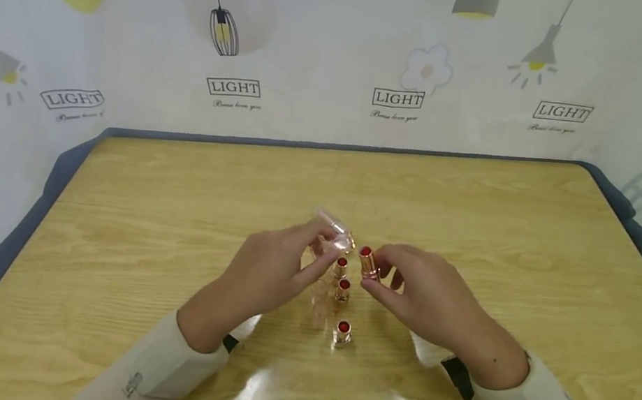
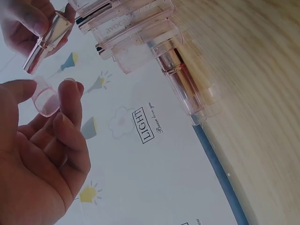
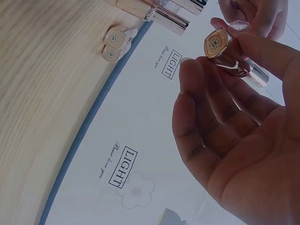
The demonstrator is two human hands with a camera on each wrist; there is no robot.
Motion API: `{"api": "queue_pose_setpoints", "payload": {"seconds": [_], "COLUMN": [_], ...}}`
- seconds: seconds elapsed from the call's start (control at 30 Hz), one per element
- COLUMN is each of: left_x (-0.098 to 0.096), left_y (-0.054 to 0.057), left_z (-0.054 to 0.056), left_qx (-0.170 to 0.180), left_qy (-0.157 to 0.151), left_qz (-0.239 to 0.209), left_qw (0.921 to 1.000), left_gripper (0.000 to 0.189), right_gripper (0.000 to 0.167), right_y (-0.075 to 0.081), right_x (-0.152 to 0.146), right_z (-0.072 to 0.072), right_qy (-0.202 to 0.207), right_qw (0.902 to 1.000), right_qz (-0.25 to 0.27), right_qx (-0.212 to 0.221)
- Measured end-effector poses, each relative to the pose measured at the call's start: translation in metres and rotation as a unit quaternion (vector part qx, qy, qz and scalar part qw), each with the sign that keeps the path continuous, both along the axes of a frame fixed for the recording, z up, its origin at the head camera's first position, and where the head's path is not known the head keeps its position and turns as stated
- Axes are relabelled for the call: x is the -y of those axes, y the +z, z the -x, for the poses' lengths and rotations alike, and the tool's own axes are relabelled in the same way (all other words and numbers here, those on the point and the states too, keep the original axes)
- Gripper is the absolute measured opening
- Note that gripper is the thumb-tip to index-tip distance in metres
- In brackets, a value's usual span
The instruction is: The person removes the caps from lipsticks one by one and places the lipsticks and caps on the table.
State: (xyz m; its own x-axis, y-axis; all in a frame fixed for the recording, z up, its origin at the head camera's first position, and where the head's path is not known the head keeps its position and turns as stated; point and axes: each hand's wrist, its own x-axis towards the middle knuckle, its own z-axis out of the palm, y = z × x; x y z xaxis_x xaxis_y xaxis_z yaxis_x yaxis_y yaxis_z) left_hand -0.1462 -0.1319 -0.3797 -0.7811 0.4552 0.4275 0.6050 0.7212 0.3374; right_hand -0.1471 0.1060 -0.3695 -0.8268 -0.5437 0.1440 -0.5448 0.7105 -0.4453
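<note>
closest to the person, one gold tube with a red top (image 1: 341,334) stands alone on the surface (image 1: 189,376); a sleeve or wrist dipping low could, i reckon, knock it over. just past it lie clear pinkish pieces (image 1: 319,314), easy to miss against the wood and easy to nudge. two more tubes (image 1: 342,291) stand close together, perhaps touching, so a bump to one might topple both.

above them, the right grip (image 1: 427,288) pinches a lifted tube (image 1: 369,265) between thumb and fingers, tilted, red end up; it's smooth, and too light a hold could let it slip onto that pair. the left grip (image 1: 275,260) pinches a clear cap (image 2: 46,99) facing it; brought together crooked, the rim might smear the red. beyond the left fingers lies a clear tube (image 1: 330,221), which a stray knuckle could roll.
</note>
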Motion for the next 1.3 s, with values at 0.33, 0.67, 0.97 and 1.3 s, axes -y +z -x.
{"api": "queue_pose_setpoints", "payload": {"seconds": [0.33, 0.67, 0.97, 1.3], "left_x": [0.0006, 0.0031, 0.0007, -0.0020], "left_y": [0.0006, -0.0039, -0.0031, -0.0042], "left_z": [-0.0004, -0.0001, -0.0007, 0.0007], "left_qx": [0.041, 0.085, 0.112, 0.085], "left_qy": [0.015, 0.036, 0.057, 0.053], "left_qz": [0.028, 0.049, 0.059, 0.068], "left_qw": [0.9987, 0.9945, 0.9903, 0.9927], "left_gripper": [0.021, 0.026, 0.023, 0.021], "right_gripper": [0.018, 0.014, 0.015, 0.017], "right_y": [-0.0019, -0.0004, -0.0025, -0.0045], "right_x": [-0.0012, -0.0011, -0.0015, -0.0015], "right_z": [0.0004, 0.0021, 0.0028, 0.0050], "right_qy": [-0.010, -0.010, -0.012, -0.012], "right_qw": [0.9999, 0.9999, 0.9998, 0.9992], "right_qz": [-0.004, -0.007, -0.009, -0.023], "right_qx": [0.007, 0.009, 0.014, 0.030]}}
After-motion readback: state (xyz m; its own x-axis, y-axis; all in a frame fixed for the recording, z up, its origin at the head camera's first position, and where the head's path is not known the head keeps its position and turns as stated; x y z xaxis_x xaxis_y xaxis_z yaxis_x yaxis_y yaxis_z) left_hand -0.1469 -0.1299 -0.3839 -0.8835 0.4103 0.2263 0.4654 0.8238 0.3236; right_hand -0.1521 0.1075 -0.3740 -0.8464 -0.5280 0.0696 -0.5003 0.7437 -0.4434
